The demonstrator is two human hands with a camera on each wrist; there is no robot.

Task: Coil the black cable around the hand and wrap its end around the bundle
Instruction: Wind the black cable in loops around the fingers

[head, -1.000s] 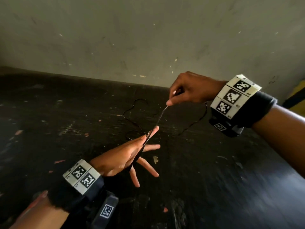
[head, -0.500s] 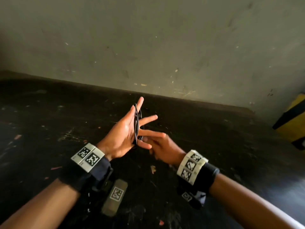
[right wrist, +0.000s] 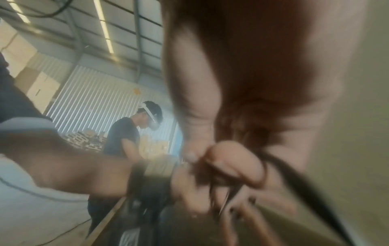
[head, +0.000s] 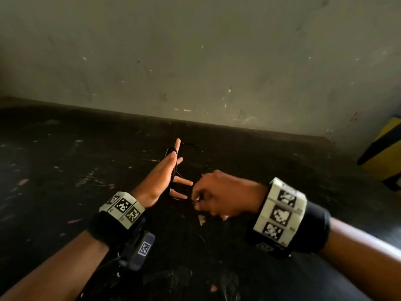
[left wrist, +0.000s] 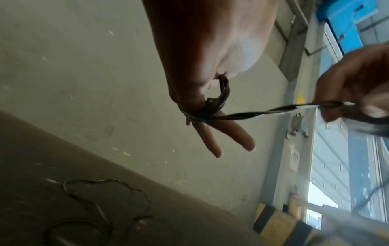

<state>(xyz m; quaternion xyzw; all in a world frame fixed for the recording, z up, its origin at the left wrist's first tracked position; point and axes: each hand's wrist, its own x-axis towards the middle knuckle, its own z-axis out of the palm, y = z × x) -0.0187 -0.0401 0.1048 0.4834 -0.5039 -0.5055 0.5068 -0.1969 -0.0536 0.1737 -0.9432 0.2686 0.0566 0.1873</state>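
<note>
My left hand (head: 165, 177) is held up edge-on with its fingers straight and spread. Turns of the thin black cable (head: 173, 170) run across its palm, from the thumb web round the base of the fingers (left wrist: 200, 116). My right hand (head: 217, 194) is just right of the left palm and pinches a taut stretch of cable (left wrist: 273, 111) between thumb and fingertips (right wrist: 210, 159). Loose cable lies in loops on the dark table (head: 199, 157) beyond my hands, and shows low in the left wrist view as loose cable loops (left wrist: 101, 208).
The dark, scuffed table (head: 65, 170) ends at a grey wall (head: 195, 61). A yellow and black striped object (head: 386, 153) stands at the far right. Another person (right wrist: 130, 133) stands in the background of the right wrist view.
My right hand swept from high at the back right down under the left palm, then out to the right, laying cable around the left hand. The left hand rose and stayed flat.
</note>
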